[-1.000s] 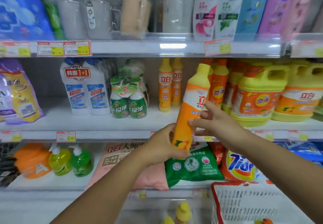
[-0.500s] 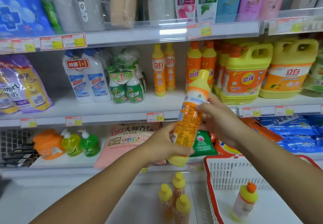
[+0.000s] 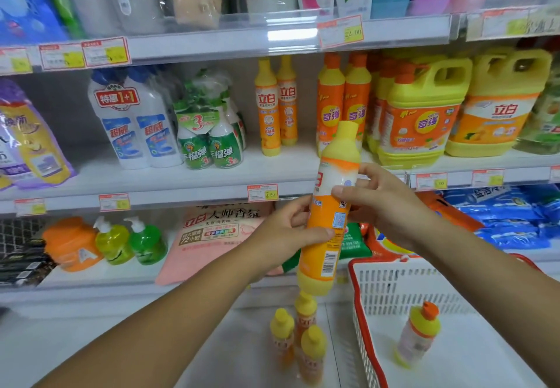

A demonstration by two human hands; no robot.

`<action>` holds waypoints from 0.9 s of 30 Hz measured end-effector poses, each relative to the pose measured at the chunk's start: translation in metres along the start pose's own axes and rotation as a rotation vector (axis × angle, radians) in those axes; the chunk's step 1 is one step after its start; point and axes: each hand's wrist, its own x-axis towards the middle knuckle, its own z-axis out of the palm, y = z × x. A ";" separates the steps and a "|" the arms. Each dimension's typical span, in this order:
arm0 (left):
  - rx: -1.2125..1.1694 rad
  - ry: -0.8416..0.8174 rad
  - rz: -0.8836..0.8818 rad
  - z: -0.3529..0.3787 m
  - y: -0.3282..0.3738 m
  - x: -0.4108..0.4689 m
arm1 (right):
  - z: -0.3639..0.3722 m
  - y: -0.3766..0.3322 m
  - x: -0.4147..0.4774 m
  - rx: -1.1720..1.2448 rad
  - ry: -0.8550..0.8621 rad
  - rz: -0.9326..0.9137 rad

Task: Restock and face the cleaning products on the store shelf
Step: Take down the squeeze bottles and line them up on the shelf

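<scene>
An orange dish-soap bottle (image 3: 328,215) with a yellow cap is held upright in front of the middle shelf (image 3: 188,187), its barcode side toward me. My left hand (image 3: 288,233) grips its lower half, thumb across the front. My right hand (image 3: 385,205) holds its upper half from the right. Two matching slim bottles (image 3: 274,105) stand on the middle shelf just left of the held one. Three more bottles (image 3: 303,336) stand on the floor below.
A white basket with a red rim (image 3: 394,284) at lower right holds one orange-capped bottle (image 3: 416,334). Orange bottles (image 3: 344,102) and yellow jugs (image 3: 424,111) fill the shelf's right side. White and green cleaner bottles (image 3: 169,127) stand at left. Detergent bags (image 3: 218,236) lie on the lower shelf.
The bottle has been turned in both hands, so its barcode side now faces me. The view has tilted down, showing the floor bottles and the basket.
</scene>
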 end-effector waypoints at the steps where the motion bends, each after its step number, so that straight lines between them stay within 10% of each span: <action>1: -0.007 -0.019 0.004 -0.002 -0.001 0.000 | 0.001 0.002 -0.001 0.011 -0.021 0.010; 9: 0.294 0.137 0.086 0.000 -0.008 -0.009 | 0.021 0.001 -0.001 -0.327 0.047 -0.069; 21: 0.272 0.217 0.026 -0.016 -0.007 -0.013 | 0.030 0.025 -0.003 -0.191 -0.055 0.072; 27: 0.361 0.287 -0.144 -0.053 -0.064 -0.026 | 0.007 0.086 -0.014 -0.851 -0.177 0.185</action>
